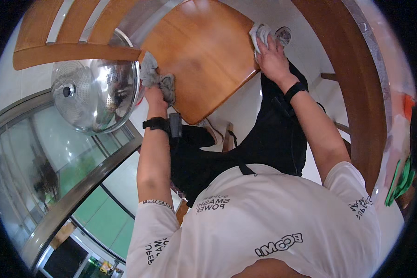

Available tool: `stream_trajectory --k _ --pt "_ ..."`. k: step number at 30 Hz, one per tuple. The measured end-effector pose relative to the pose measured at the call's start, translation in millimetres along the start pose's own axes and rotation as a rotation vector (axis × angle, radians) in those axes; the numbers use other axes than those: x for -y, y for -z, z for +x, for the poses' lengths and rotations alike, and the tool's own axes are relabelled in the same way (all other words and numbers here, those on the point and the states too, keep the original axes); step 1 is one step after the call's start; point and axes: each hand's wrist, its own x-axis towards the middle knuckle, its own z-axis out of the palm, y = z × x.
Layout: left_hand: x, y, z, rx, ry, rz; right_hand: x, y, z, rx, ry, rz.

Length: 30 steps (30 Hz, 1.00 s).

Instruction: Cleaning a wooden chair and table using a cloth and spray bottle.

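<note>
A varnished wooden chair seat (201, 52) lies before me, glossy and tilted in the view. My right hand (272, 60) presses a folded light grey cloth (261, 34) against the seat's right edge, fingers spread over it. At the seat's left edge, near the slatted backrest (76, 54), my left hand (155, 99) holds a bunched grey cloth (151, 71); part of that cloth hangs over the seat's side. The fingers of my left hand are mostly hidden by the cloth. Both wrists wear black bands.
A shiny metal lid or bowl with a black knob (97, 93) stands close to my left hand. A metal-framed glass panel (87, 184) runs along the lower left. On the right is a curved wooden table edge (361, 87), with a green object (401, 180) beyond it.
</note>
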Motion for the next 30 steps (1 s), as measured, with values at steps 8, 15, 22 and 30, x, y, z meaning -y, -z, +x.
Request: stream_trajectory --k 8,15,22,30 --pt "52.4 -29.2 -68.1 -0.019 -1.025 1.233 63.1 1.6 -58.7 0.05 0.324 -0.214" --pt "53.1 -58.3 -120.2 0.349 -1.052 1.25 80.4 -7.2 -93.3 0.04 0.346 0.116" --pt "31.0 -72.2 -67.9 0.266 -1.093 1.224 -75.8 55.3 -55.4 0.027 -0.15 0.342" --pt "49.3 -164.1 -84.2 0.53 -1.248 1.136 -21.1 62.6 -148.7 -0.121 -0.13 0.421"
